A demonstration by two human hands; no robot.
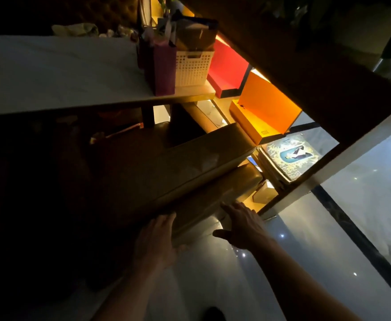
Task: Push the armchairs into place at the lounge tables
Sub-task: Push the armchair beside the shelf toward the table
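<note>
Leather, tan and padded, lies under both your palms; your left hand [158,237] rests flat with fingers spread on the near end of the armchair [166,172], and your right hand [241,224] lies open just beside it on the lower cushion edge, thumb out toward 9 o'clock; neither hand curls round anything. From your hands the chair's long axis runs toward 1 o'clock; its dark seat sits at 11 o'clock, part under the white lounge table [58,77]; I judge your push should go toward 11 o'clock, both hands equally near.
</note>
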